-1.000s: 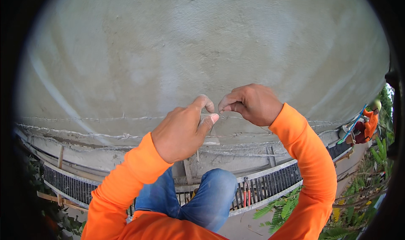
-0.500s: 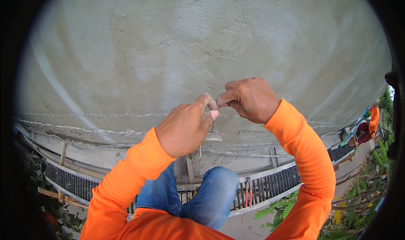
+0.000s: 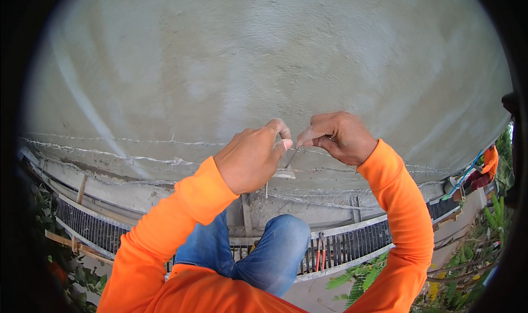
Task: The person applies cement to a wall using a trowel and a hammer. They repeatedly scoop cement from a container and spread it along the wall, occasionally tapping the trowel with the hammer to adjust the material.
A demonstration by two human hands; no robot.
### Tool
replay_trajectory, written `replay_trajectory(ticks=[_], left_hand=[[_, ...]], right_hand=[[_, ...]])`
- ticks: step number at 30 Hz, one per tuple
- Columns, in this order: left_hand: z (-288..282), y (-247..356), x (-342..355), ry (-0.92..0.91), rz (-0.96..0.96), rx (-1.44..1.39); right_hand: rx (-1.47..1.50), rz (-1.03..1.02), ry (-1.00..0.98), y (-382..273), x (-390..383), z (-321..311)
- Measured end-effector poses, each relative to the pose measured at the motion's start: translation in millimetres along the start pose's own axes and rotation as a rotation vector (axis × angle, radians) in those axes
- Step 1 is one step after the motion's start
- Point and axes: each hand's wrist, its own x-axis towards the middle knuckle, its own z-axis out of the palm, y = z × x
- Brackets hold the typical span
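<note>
In front of a grey plastered wall [image 3: 286,65], both my hands are raised close together at a strand of barbed wire [image 3: 203,143]. My left hand [image 3: 247,156] is closed, thumb and curled index finger pressed together around the strand. My right hand [image 3: 344,137] pinches the upper end of a short thin wire [image 3: 291,159], which slants down between the hands. The fingertips of the two hands are a small gap apart. Grey dust or mortar coats the fingers.
Lower barbed-wire strands [image 3: 143,162] run along the wall. Below is a slatted metal walkway [image 3: 363,239], with red-handled pliers [image 3: 320,252] by my knee. At far right, a person in orange [image 3: 489,162] is beside a bucket [image 3: 451,186] and a blue pole [image 3: 466,173]. Green plants [image 3: 363,277] grow below.
My right hand has moved right and slightly down, opening a small gap from the left hand. My left hand has shifted slightly right. The thin wire now slants more.
</note>
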Motion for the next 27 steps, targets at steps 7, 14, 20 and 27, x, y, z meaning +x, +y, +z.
replay_trajectory(ticks=[7,14,20,27], left_hand=[[6.1,-11.1,4.0,0.100,0.166,0.018],[-2.4,-1.9,-1.2,-0.084,0.018,0.078],[2.6,-2.8,1.9,-0.067,0.087,0.075],[4.7,-0.7,4.1,-0.124,0.019,0.097]], right_hand=[[0.070,0.064,-0.157,-13.5,10.6,13.3],[0.091,0.128,-0.080,-37.2,-4.4,15.0],[-0.090,0.173,0.213,-67.5,-55.4,37.0],[0.491,0.365,0.553,-61.5,-66.9,80.8]])
